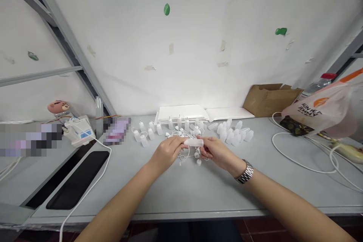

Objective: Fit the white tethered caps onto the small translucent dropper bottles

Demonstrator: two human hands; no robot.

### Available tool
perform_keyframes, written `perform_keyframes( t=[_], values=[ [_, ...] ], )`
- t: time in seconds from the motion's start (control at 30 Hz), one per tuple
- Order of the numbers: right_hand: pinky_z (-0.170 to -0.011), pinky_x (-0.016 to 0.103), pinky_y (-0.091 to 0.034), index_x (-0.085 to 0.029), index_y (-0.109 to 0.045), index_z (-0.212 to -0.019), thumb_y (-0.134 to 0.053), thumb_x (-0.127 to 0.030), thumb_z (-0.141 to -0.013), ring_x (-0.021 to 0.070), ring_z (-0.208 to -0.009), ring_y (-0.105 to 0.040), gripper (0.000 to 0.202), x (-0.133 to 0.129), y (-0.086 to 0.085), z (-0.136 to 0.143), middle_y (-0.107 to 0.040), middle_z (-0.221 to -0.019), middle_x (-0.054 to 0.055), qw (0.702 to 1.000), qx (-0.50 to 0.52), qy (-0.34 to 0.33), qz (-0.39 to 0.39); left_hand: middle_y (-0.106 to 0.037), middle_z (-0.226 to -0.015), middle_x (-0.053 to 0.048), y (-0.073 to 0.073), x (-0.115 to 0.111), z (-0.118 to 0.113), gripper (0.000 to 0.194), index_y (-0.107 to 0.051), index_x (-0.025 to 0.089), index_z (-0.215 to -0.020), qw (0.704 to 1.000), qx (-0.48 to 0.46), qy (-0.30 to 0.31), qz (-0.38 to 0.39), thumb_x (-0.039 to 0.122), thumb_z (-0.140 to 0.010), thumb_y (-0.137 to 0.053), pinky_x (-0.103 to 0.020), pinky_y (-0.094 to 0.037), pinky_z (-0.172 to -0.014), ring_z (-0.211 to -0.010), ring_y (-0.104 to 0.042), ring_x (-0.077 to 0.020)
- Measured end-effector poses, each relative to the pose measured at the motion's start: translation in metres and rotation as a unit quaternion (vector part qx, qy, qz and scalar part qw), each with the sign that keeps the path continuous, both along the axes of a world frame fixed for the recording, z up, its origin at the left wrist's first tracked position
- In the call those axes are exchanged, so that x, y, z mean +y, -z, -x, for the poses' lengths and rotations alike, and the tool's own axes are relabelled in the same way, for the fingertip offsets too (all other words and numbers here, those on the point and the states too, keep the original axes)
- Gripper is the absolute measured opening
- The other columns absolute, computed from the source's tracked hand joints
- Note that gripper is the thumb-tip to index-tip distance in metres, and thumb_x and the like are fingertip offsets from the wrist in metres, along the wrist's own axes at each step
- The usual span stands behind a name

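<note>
A small translucent white bottle (194, 142) lies sideways between my hands, above the middle of the grey table. My left hand (168, 152) has its fingers closed on the cap end, where a thin white strap hangs down. My right hand (217, 152), with a metal watch on the wrist, holds the other end. Just behind and below them is a pile of small white caps (196, 155) with straps. Several capped bottles (143, 140) stand to the left of the pile. To its right, several bottles without visible caps (235, 138) are grouped together.
White sheets (183, 113) lie against the wall beside a brown cardboard box (270, 100). A plastic bag (323, 107) and looped white cables are at the right. At the left are a black pad (78, 179), a power strip (81, 130) and a pink bear figure (58, 106).
</note>
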State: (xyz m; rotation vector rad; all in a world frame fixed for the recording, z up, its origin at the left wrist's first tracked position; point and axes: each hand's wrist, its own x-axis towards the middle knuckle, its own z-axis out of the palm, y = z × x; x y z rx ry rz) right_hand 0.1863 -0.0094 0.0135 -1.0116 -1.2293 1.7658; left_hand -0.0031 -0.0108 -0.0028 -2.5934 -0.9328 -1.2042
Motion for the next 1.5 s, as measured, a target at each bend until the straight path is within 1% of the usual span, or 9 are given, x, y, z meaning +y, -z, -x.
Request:
perform_keyframes(
  t=[0.17,0.27,0.4,0.53,0.63,0.77,0.97,1.1,1.5],
  values=[
    [-0.057,0.026,-0.04,-0.017,-0.059,-0.08,-0.057,-0.048,-0.075,0.01,-0.053,-0.052,0.031,0.0,-0.004,0.0,-0.06,-0.064,0.001,0.997,0.009,0.028,-0.077,-0.063,-0.068,-0.002,0.004,0.001,-0.001,0.014,-0.057,0.016,-0.091,0.998,-0.022,-0.055,0.037,0.022,-0.086,-0.046,-0.025,-0.046,-0.058,-0.061,-0.058,-0.0125],
    [-0.059,0.026,-0.041,-0.016,-0.061,-0.076,-0.065,-0.041,-0.071,0.0097,-0.055,-0.052,0.026,0.002,-0.002,0.0,-0.059,-0.065,0.0,0.993,-0.01,0.043,-0.11,-0.065,-0.075,-0.001,0.001,0.0,-0.001,0.013,-0.059,0.019,-0.092,0.987,-0.074,-0.075,0.124,0.024,-0.083,-0.05,-0.024,-0.047,-0.061,-0.066,-0.06,-0.0126],
    [-0.061,0.026,-0.042,-0.015,-0.061,-0.069,-0.069,-0.038,-0.068,0.0089,-0.057,-0.051,0.024,0.006,0.0,-0.002,-0.058,-0.066,0.0,0.99,0.078,0.095,-0.065,-0.064,-0.094,0.0,-0.005,0.0,-0.002,0.033,-0.052,0.028,-0.112,0.956,-0.141,-0.116,0.23,0.02,-0.08,-0.053,-0.025,-0.049,-0.066,-0.072,-0.062,-0.0113],
    [-0.066,0.026,-0.044,-0.015,-0.062,-0.071,-0.072,-0.035,-0.065,0.0103,-0.063,-0.054,0.024,0.009,-0.002,-0.005,-0.061,-0.071,0.002,0.982,0.14,0.126,-0.025,-0.063,-0.094,0.0,-0.002,0.0,-0.004,0.049,-0.043,0.028,-0.12,0.952,-0.132,-0.162,0.224,0.024,-0.074,-0.06,-0.027,-0.048,-0.064,-0.068,-0.061,-0.0121],
    [-0.067,0.026,-0.044,-0.015,-0.062,-0.072,-0.073,-0.035,-0.063,0.0107,-0.064,-0.055,0.024,0.008,-0.002,-0.005,-0.061,-0.071,0.002,0.981,0.152,0.12,-0.014,-0.063,-0.082,0.002,0.004,-0.004,-0.01,0.053,-0.042,0.026,-0.12,0.963,-0.12,-0.116,0.212,0.031,-0.072,-0.064,-0.025,-0.048,-0.061,-0.06,-0.059,-0.0106],
    [-0.065,0.026,-0.044,-0.014,-0.062,-0.069,-0.072,-0.036,-0.064,0.0103,-0.062,-0.055,0.025,0.006,-0.001,-0.003,-0.061,-0.07,0.002,0.984,0.141,0.109,-0.02,-0.063,-0.077,0.001,0.007,-0.012,-0.017,0.028,-0.053,0.024,-0.107,0.963,-0.163,-0.033,0.212,0.032,-0.08,-0.055,-0.023,-0.048,-0.059,-0.058,-0.059,-0.0096],
    [-0.069,0.026,-0.044,-0.015,-0.062,-0.07,-0.071,-0.036,-0.066,0.01,-0.064,-0.054,0.023,0.007,0.0,-0.003,-0.06,-0.069,0.001,0.981,0.14,0.123,-0.053,-0.066,-0.087,-0.005,-0.003,-0.012,-0.019,0.021,-0.063,0.018,-0.091,0.863,-0.36,0.018,0.354,0.033,-0.08,-0.052,-0.027,-0.054,-0.06,-0.068,-0.066,-0.0158],
    [-0.071,0.027,-0.044,-0.016,-0.062,-0.075,-0.071,-0.034,-0.066,0.0101,-0.065,-0.055,0.022,0.006,-0.001,-0.002,-0.06,-0.069,0.0,0.98,0.138,0.123,-0.08,-0.069,-0.084,-0.006,-0.011,-0.008,-0.018,0.033,-0.059,0.016,-0.103,0.796,-0.456,0.033,0.396,0.035,-0.076,-0.058,-0.035,-0.055,-0.074,-0.081,-0.066,-0.0205],
    [-0.062,0.03,-0.047,-0.019,-0.061,-0.089,-0.063,-0.036,-0.074,0.0145,-0.063,-0.056,0.023,-0.004,-0.004,-0.004,-0.059,-0.067,0.001,0.962,0.0,0.13,-0.24,-0.069,-0.097,-0.006,-0.021,-0.013,-0.014,0.056,-0.049,0.019,-0.123,0.773,-0.479,0.045,0.414,0.026,-0.07,-0.064,-0.04,-0.048,-0.089,-0.093,-0.064,-0.0209]
  ],
)
